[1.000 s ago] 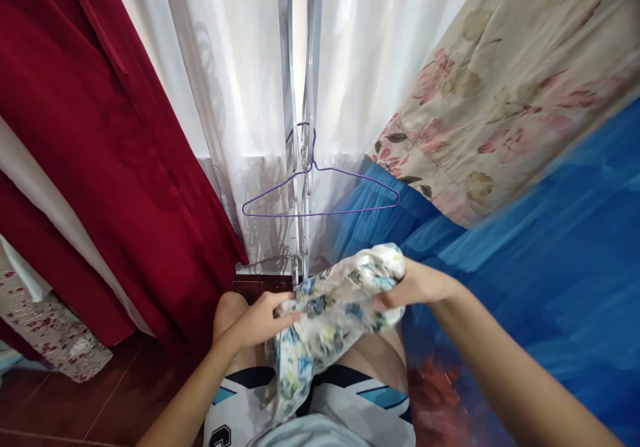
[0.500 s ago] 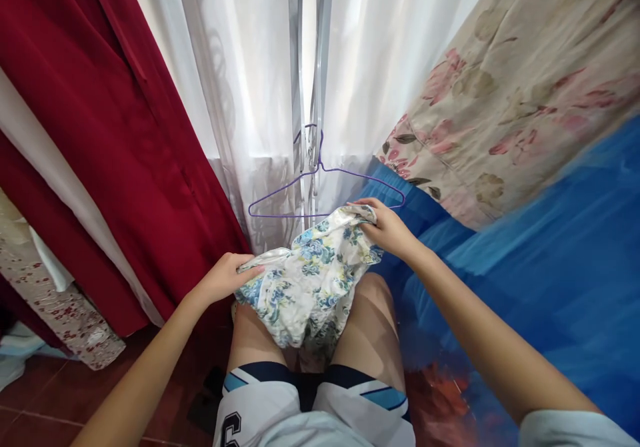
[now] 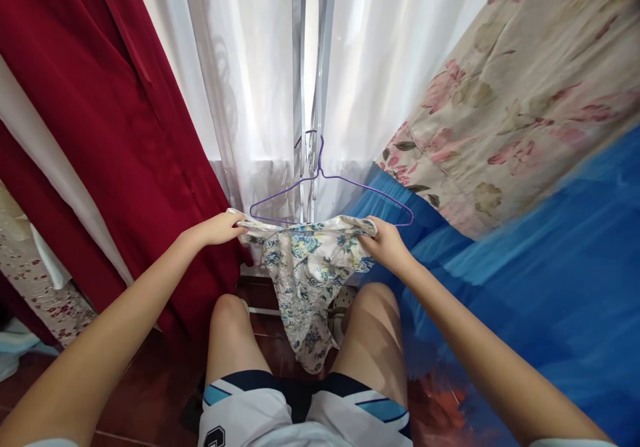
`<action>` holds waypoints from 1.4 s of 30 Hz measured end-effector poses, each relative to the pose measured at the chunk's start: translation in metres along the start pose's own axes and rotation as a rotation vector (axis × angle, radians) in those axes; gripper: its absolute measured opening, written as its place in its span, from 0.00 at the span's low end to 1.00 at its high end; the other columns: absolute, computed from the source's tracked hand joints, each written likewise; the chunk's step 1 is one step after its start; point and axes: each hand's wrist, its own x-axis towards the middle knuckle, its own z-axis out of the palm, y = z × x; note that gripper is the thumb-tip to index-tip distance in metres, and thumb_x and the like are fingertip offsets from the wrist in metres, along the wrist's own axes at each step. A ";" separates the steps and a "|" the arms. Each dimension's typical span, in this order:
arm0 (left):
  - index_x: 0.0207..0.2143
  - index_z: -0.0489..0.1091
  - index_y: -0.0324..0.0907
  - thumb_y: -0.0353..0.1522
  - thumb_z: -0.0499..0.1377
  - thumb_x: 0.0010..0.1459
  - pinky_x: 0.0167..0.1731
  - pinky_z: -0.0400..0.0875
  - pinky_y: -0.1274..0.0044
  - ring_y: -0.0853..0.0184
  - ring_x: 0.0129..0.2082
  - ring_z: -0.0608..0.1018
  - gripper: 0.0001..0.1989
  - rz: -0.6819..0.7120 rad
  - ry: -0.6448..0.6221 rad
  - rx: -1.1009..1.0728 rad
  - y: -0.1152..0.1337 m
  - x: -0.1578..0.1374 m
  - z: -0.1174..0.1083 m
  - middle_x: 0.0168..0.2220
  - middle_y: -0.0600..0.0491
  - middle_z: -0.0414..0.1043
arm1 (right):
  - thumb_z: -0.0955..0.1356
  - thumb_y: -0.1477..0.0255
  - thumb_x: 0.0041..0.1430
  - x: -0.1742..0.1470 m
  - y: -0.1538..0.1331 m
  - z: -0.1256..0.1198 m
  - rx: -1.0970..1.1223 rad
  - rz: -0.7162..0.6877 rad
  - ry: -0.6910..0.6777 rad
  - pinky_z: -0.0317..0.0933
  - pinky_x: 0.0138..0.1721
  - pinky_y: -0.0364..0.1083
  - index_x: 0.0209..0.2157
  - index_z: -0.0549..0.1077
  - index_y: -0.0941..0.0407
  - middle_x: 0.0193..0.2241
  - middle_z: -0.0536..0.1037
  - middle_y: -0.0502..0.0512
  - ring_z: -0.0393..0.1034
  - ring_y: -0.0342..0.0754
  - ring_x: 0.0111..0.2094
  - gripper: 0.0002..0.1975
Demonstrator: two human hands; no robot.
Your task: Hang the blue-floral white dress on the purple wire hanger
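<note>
A white garment (image 3: 315, 257) printed with blue and yellow flowers is stretched between my two hands, its lower part dangling in a point between my knees. My left hand (image 3: 221, 228) pinches the upper left corner of its edge. At the other end, my right hand (image 3: 388, 242) grips the upper right corner, fingers closed on the cloth. Just behind the garment's top edge, a purple hanger (image 3: 364, 186) hangs upright by its hook on a metal strip; the garment partly covers its lower bar. Whether cloth and hanger touch, I cannot tell.
White curtains (image 3: 400, 54) hang ahead behind the metal uprights (image 3: 326, 40). Dark red cloth (image 3: 135, 100) hangs on the left. To the right are a beige floral cloth (image 3: 540, 87) and blue tulle (image 3: 555, 274). Red-brown tiles (image 3: 135, 400) cover the floor.
My left hand has moved up and slightly left, pulling the garment's top edge taut and nearly level. The garment has lifted off my thighs and now hangs down between my knees, which have spread apart.
</note>
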 end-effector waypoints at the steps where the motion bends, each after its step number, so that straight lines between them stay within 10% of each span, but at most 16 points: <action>1: 0.32 0.70 0.43 0.39 0.55 0.55 0.43 0.67 0.70 0.58 0.36 0.74 0.10 0.004 0.004 -0.018 0.001 0.001 0.002 0.35 0.49 0.74 | 0.64 0.74 0.55 -0.002 -0.001 0.000 0.014 -0.002 -0.001 0.54 0.28 0.44 0.24 0.63 0.54 0.23 0.67 0.50 0.63 0.46 0.25 0.07; 16: 0.19 0.62 0.41 0.36 0.59 0.45 0.33 0.65 0.77 0.64 0.31 0.71 0.09 -0.050 0.073 -0.095 -0.003 0.032 -0.012 0.27 0.54 0.71 | 0.62 0.77 0.56 -0.014 -0.017 0.010 0.042 -0.046 0.017 0.58 0.33 0.45 0.30 0.70 0.55 0.27 0.72 0.53 0.67 0.49 0.30 0.06; 26: 0.34 0.69 0.39 0.31 0.55 0.55 0.42 0.65 0.75 0.64 0.40 0.74 0.06 0.300 0.192 -0.237 0.095 0.029 -0.028 0.38 0.52 0.73 | 0.63 0.74 0.52 -0.012 -0.014 0.016 0.072 0.124 -0.012 0.56 0.29 0.45 0.25 0.67 0.55 0.22 0.71 0.50 0.66 0.48 0.26 0.04; 33: 0.39 0.74 0.37 0.27 0.57 0.46 0.35 0.69 0.76 0.65 0.33 0.76 0.15 0.114 0.466 -0.725 0.105 0.048 0.000 0.31 0.53 0.76 | 0.64 0.74 0.55 -0.028 -0.023 0.007 0.177 0.142 0.192 0.65 0.42 0.49 0.38 0.74 0.55 0.39 0.75 0.56 0.71 0.52 0.39 0.10; 38: 0.29 0.77 0.36 0.25 0.57 0.39 0.25 0.64 0.80 0.69 0.25 0.71 0.13 -0.037 0.431 -0.758 0.095 0.058 -0.002 0.23 0.55 0.72 | 0.65 0.73 0.56 -0.023 0.001 -0.029 0.051 0.185 0.598 0.57 0.57 0.55 0.51 0.72 0.55 0.50 0.71 0.60 0.65 0.56 0.54 0.20; 42: 0.33 0.78 0.37 0.27 0.60 0.41 0.23 0.65 0.80 0.67 0.26 0.74 0.13 -0.080 0.152 -0.877 0.077 0.053 -0.021 0.27 0.52 0.76 | 0.67 0.69 0.53 0.006 0.026 -0.071 0.231 0.377 0.282 0.67 0.37 0.50 0.34 0.76 0.58 0.30 0.77 0.54 0.72 0.54 0.34 0.09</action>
